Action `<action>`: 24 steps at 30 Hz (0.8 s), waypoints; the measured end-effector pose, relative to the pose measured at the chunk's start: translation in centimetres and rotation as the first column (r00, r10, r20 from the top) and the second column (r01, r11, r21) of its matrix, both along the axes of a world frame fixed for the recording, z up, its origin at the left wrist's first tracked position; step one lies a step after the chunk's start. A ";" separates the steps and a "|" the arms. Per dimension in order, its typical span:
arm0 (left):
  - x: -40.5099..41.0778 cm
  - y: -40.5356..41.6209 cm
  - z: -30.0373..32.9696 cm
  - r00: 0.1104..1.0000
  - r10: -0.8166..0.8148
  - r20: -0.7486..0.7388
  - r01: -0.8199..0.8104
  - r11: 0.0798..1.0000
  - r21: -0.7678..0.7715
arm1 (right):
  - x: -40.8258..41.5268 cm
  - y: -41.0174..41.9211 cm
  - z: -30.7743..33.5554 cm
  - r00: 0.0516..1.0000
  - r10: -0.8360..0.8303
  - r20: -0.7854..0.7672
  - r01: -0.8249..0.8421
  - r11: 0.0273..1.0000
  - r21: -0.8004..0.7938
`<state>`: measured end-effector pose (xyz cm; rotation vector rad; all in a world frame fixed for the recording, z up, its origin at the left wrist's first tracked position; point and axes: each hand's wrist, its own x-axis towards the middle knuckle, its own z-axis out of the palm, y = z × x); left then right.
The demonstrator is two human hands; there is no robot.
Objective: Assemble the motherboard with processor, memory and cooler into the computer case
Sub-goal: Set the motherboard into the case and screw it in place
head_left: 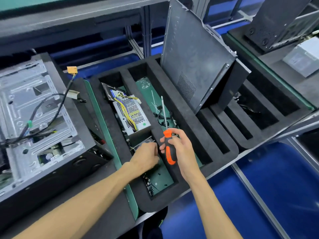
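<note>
An open computer case [34, 121] lies on its side at the left, its bare metal tray showing with loose black cables across it. My right hand [183, 149] grips an orange and black screwdriver [168, 147], shaft pointing up and away. My left hand [146, 156] reaches down into a compartment of the black foam tray [186, 118], fingers curled; what it holds is hidden. Small screws [150, 187] lie at that compartment's near end. No motherboard shows.
A power supply [132, 114] with yellow wires sits in the tray's left compartment. A grey case side panel [195, 54] stands upright in a tray slot. Another black case [279, 21] and a silver box [305, 56] stand at the far right. Blue floor lies below.
</note>
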<state>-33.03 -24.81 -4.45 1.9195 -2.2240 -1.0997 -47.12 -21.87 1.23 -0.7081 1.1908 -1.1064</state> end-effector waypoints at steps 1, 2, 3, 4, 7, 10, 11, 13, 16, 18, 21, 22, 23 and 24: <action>0.2 0.0 0.9 0.993 0.067 -0.098 -0.068 0.998 0.000 | 0.3 0.0 0.2 1.000 -0.002 -0.006 0.002 1.000 -0.006; 0.5 0.0 2.0 0.974 0.123 -0.191 -0.126 0.992 -0.003 | 0.6 0.0 0.5 1.000 -0.004 -0.015 0.003 1.000 -0.013; 0.8 0.0 3.3 0.951 0.153 -0.267 -0.161 0.987 -0.009 | 1.0 0.0 0.8 1.000 -0.007 -0.021 0.007 1.000 -0.021; 1.4 0.0 4.7 0.933 0.155 -0.325 -0.172 0.985 -0.024 | 1.4 0.1 1.2 1.000 -0.012 -0.022 0.012 1.000 -0.028; 3.6 0.2 9.1 0.911 0.125 -0.392 -0.181 0.977 -0.109 | 2.9 0.4 2.4 1.000 -0.018 0.001 0.018 0.998 -0.056; 6.1 0.4 12.9 0.767 0.264 -0.585 -0.341 0.940 -0.023 | 4.6 1.0 3.7 0.999 0.027 0.033 -0.025 0.996 -0.081; 6.9 0.5 14.2 0.663 0.321 -0.677 -0.392 0.919 0.052 | 5.3 1.1 4.2 0.998 0.047 0.037 -0.044 0.996 -0.083; 8.6 0.9 16.7 0.456 0.385 -0.802 -0.458 0.874 0.159 | 6.7 1.5 5.4 0.996 0.090 0.021 -0.087 0.991 -0.099; 11.7 1.5 19.7 0.279 0.375 -0.884 -0.541 0.822 0.178 | 8.9 2.2 7.2 0.988 0.156 -0.016 -0.156 0.975 -0.160; 14.1 1.8 21.0 0.176 0.371 -0.912 -0.579 0.788 0.209 | 10.5 2.7 8.4 0.981 0.193 -0.017 -0.192 0.962 -0.193; 17.9 2.3 21.9 0.004 0.391 -0.920 -0.590 0.744 0.314 | 13.1 3.3 10.0 0.964 0.267 -0.016 -0.264 0.937 -0.229; 19.2 2.5 22.0 -0.029 0.389 -0.921 -0.591 0.736 0.329 | 14.0 3.5 10.4 0.956 0.292 -0.026 -0.290 0.928 -0.233; 20.3 2.8 22.1 -0.051 0.383 -0.922 -0.593 0.732 0.337 | 15.0 3.7 10.8 0.948 0.315 -0.041 -0.315 0.919 -0.236; 21.4 3.1 22.2 -0.072 0.377 -0.923 -0.593 0.728 0.344 | 15.9 3.9 11.2 0.940 0.337 -0.060 -0.341 0.909 -0.238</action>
